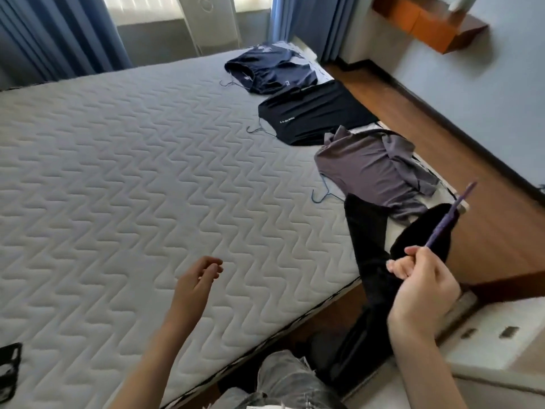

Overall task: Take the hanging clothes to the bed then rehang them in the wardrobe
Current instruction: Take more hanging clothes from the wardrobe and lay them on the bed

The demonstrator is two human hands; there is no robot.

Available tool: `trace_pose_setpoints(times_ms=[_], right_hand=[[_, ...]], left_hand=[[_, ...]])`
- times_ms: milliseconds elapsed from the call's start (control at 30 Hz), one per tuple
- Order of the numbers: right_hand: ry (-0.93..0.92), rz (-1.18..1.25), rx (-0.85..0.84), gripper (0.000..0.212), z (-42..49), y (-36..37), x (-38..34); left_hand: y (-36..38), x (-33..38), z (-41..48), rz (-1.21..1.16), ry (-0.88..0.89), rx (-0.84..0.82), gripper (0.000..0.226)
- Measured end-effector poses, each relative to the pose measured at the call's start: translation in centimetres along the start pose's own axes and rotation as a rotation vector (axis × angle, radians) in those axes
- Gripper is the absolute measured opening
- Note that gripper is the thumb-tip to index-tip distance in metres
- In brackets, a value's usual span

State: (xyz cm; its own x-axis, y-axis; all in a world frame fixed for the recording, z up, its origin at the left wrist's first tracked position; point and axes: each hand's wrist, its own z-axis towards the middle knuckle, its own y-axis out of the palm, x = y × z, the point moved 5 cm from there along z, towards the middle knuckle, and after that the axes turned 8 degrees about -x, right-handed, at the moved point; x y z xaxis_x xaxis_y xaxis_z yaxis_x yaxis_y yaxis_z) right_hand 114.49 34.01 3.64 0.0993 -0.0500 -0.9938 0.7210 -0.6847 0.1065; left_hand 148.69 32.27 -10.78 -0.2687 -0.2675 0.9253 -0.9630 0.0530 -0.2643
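We hold thin purple hanger [442, 225] tight in right hand [424, 287]; long black soft pants [368, 261] droop, light, floppy; left hand [196, 280] loose, holds nothing; we keep grip on stiff hanger

The bed [132, 172] shows a matt, quilted white cloth with a stitched wave pattern. The navy shirt [271, 69], black shirt [315, 113] and mauve shirt [368, 172] are soft, matt cloth on thin wire hangers [321, 196]. The purple hanger [448, 219] looks fuzzy, velvet-like. The floor [486, 231] is smooth, slightly glossy wood.
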Motion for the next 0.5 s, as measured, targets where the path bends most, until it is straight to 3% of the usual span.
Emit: trace_pose_setpoints(times_ms=[267, 400, 500], right_hand=[[0.109, -0.022, -0.210, 0.028, 6.8, 20.1, 13.1], [0.202, -0.007, -0.280, 0.027, 9.3, 31.8, 25.7], [0.262, -0.076, -0.363, 0.025, 10.6, 38.8, 36.7]], left_hand=[[-3.2, -6.5, 11.3, 0.121, -0.144, 0.165, 0.029], [-6.2, -16.0, 20.8, 0.189, -0.220, 0.313, 0.032], [-8.1, -24.8, 28.7, 0.330, -0.218, 0.358, 0.050]])
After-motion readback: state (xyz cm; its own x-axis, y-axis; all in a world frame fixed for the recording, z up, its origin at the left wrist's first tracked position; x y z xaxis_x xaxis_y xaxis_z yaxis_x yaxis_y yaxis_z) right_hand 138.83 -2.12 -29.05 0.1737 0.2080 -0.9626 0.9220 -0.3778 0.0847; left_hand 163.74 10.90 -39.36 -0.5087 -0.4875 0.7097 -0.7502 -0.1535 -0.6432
